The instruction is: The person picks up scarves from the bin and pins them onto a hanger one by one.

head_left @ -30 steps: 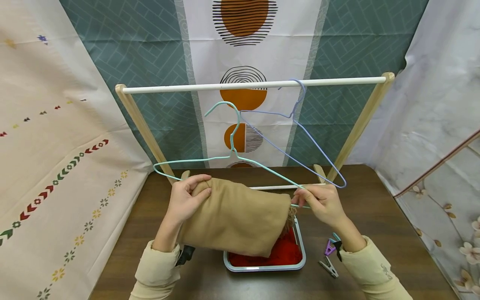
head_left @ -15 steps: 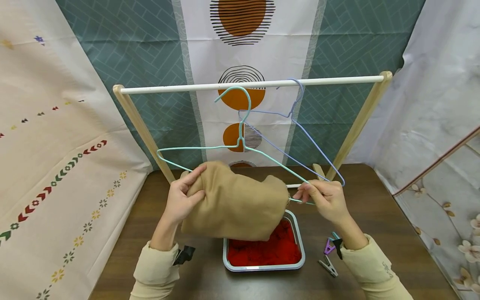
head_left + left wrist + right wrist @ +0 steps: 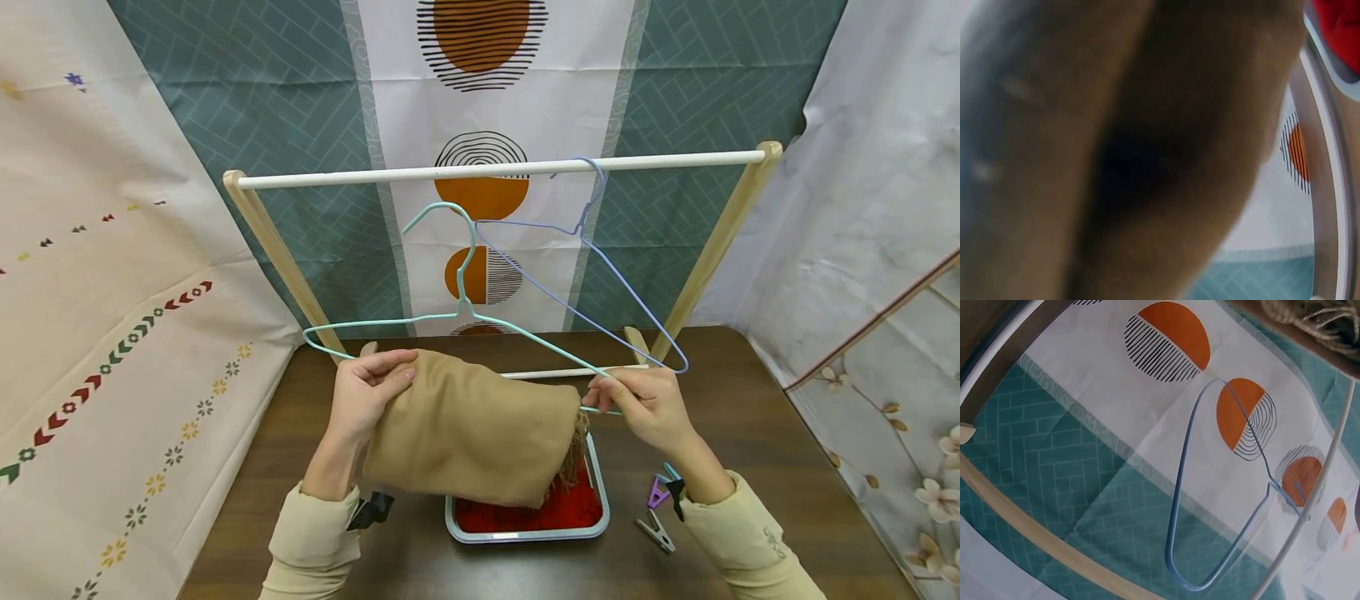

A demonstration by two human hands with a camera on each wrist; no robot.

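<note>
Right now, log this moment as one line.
left hand: pinches tan cloth | right hand: grips mint hanger | blue hanger: hooked on white rail | mint hanger: off white rail

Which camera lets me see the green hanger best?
The head view: it shows the green hanger's hook and sloping shoulders, though the tan cloth hides part of its bottom bar. I can't make that hanger out in either wrist view.

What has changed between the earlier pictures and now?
The turquoise hanger and brown cloth rose, then dipped back nearly to where they began; the fringe shows clearly again. Nothing was let go: the left hand keeps its grip on the cloth, the right hand on the turquoise hanger. The blue hanger stays on the white rail.
</note>
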